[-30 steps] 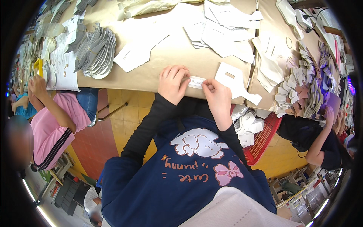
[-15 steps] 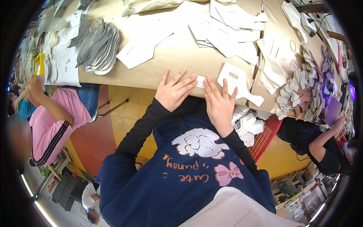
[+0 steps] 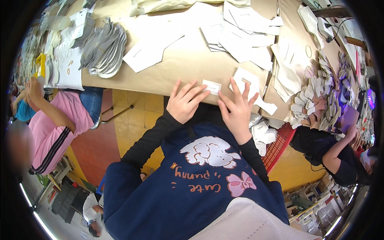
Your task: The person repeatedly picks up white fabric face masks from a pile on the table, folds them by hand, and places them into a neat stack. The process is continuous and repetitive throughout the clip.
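Observation:
A small white rectangular label (image 3: 211, 87) with print lies flat on the brown-covered table, close to its near edge. My left hand (image 3: 185, 103) is palm down, fingers stretched out, with its fingertips at the label's left side. My right hand (image 3: 239, 111) is spread on the other side. Its index finger is near the label's lower right corner, and other fingers overlap a white flat cut-out piece (image 3: 245, 76) with a slot and a narrow tail. That piece is partly hidden by the fingers. Neither hand grips anything.
A flat white piece (image 3: 148, 54) lies further left, beside a fanned stack of grey pieces (image 3: 105, 52). More white pieces (image 3: 240, 38) are piled at the back right. Below the table edge stands a red basket (image 3: 280, 146). Co-workers sit at left, in a pink shirt (image 3: 60, 128), and at right.
My fingers have drawn back from the label, which now shows more fully and sits slightly tilted. The right-hand fingers have spread further over the white cut-out piece.

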Tool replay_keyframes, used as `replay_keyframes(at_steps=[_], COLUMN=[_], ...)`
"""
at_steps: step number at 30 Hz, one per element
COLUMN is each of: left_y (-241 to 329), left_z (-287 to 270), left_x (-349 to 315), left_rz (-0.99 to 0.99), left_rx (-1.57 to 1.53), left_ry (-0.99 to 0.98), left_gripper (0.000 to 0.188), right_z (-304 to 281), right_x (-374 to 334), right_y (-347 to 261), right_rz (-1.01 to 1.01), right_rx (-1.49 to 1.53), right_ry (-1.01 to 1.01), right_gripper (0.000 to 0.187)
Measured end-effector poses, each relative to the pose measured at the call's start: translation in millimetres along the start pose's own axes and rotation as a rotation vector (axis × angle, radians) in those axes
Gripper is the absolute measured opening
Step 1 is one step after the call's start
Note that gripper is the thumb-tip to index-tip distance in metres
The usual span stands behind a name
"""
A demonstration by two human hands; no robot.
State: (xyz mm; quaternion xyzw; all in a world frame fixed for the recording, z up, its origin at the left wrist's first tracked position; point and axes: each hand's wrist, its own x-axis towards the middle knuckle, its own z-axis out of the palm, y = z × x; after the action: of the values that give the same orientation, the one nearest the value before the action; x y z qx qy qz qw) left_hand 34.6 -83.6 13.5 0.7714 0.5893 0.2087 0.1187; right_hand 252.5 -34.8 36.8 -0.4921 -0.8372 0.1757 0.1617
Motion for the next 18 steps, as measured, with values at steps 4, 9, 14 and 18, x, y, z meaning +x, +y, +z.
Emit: replay_keyframes(at_steps=[4,9,14,18], left_y=[8,19,19,17], left_z=[-3,-4,-8,-21], left_x=[3,6,12,17], left_rz=[-0.059,-0.131,-0.174,-0.387], left_rx=[0.037,0.004,-0.132,-0.583], left_ry=[-0.085,-0.083,0.038,0.218], left_gripper=[0.064,0.065,0.05,0.031], right_z=[-14,-16,-26,-38], right_x=[9,13,15,15], right_y=[31,50,60,49], right_rz=[0.036,0.353,0.304,0.46], right_rx=[-0.012,-0.052,0.274,0.545], right_ry=[0.098,0.214,0.224,0.184], right_gripper=[0.032,0.054,0.041,0.031])
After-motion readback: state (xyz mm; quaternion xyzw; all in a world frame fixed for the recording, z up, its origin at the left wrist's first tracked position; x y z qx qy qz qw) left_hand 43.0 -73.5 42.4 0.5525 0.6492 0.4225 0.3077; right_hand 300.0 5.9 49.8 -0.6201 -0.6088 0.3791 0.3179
